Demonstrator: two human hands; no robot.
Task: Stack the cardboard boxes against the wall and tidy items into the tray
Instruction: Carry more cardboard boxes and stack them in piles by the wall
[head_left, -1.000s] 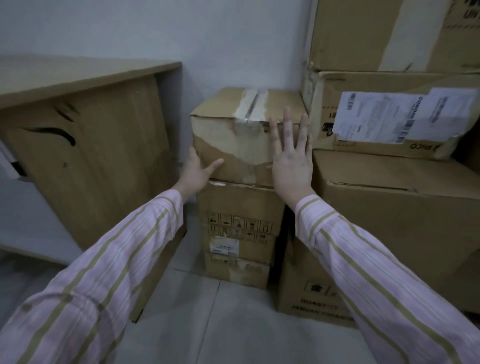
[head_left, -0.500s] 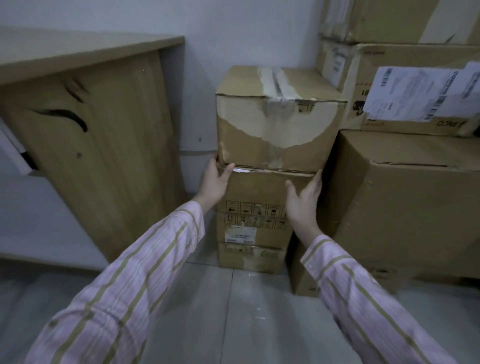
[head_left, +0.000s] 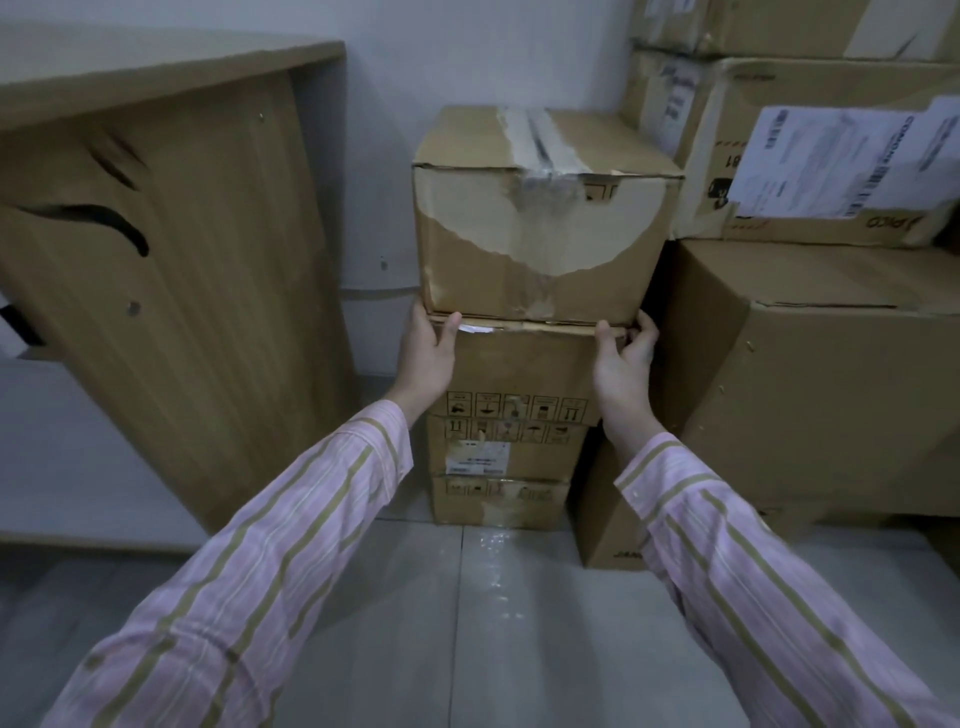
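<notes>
Whereas the right hand lay flat before, it and the left hand now clasp the torn box.

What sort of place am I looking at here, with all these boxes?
Most likely a storeroom or the back corner of an office: cardboard boxes stacked high against a plain white wall, one with a shipping label stuck on, and a wooden desk beside them.

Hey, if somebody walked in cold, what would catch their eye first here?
The torn top box, facing peeled pale, sits centre frame against the wall. Left hand and right hand grip the second box directly below at its upper corners. A labelled box sits upper right.
</notes>
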